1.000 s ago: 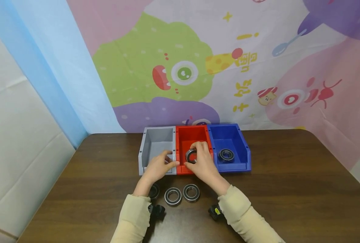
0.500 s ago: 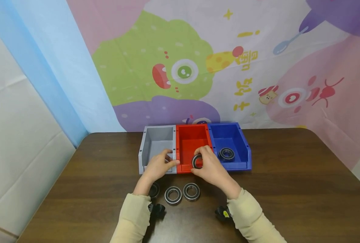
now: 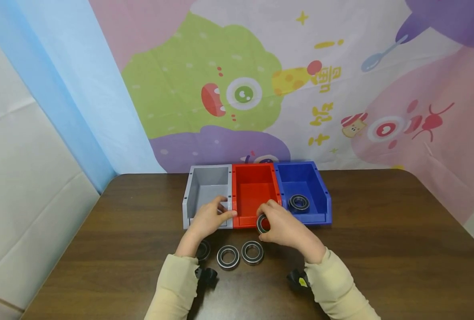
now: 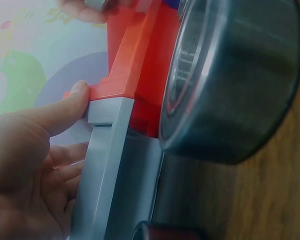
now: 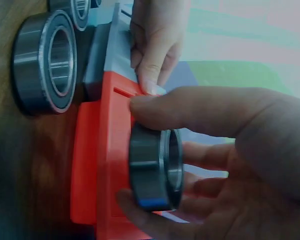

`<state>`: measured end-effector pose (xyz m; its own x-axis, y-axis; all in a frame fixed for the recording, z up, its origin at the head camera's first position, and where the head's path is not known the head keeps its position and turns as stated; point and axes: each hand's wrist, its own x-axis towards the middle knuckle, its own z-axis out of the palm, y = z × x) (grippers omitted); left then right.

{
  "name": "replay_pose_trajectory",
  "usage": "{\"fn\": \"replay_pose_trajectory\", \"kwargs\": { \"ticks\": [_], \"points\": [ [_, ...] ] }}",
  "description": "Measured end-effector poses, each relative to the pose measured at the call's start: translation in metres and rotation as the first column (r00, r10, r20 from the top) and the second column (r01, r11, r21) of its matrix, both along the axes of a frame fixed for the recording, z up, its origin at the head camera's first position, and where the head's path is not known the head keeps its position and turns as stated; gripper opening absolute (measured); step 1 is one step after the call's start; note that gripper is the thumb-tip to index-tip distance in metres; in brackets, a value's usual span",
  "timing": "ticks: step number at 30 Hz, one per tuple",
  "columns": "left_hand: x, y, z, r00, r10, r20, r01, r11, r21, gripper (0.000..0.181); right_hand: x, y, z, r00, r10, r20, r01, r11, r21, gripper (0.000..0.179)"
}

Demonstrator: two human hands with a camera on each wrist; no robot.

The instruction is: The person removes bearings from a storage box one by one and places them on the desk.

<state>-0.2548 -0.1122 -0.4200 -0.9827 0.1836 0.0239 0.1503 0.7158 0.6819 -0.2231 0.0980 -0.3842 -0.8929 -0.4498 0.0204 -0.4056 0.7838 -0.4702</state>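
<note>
My right hand (image 3: 286, 226) pinches a ball bearing (image 3: 262, 224) between thumb and fingers, at the front edge of the red bin (image 3: 254, 186). In the right wrist view the held bearing (image 5: 152, 167) stands on edge before the red front wall. My left hand (image 3: 211, 218) is at the front of the grey bin (image 3: 210, 178); its thumb touches the corner where grey meets red, its fingers loosely bent behind the grey front wall. Another bearing (image 3: 299, 203) lies in the blue bin (image 3: 318, 189).
Three bearings lie on the wooden table (image 3: 364, 249) before the bins: a left one (image 3: 203, 251) partly hidden by the left wrist, a middle one (image 3: 228, 258) and a right one (image 3: 252, 253). Behind the table hangs a cartoon-printed cloth (image 3: 173, 89).
My right hand has drawn back from inside the red bin to its front edge, slightly rightward, with the bearing still pinched. The left hand has stayed in place.
</note>
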Motion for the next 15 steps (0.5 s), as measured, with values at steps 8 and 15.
{"fn": "replay_pose_trajectory", "kwargs": {
  "ticks": [8,15],
  "points": [
    [-0.0006,-0.0004,0.0006,1.000,0.002,0.003,-0.002,1.000,0.003,0.052,0.0032,0.0029,0.0023,0.993,0.042,0.109,-0.051,0.995,0.087,0.042],
    [-0.0003,-0.0002,0.0005,1.000,-0.003,-0.002,0.003,1.000,0.001,0.052,0.0033,0.0036,-0.0016,0.982,0.066,0.179,-0.094,0.983,0.156,0.041]
  ]
}}
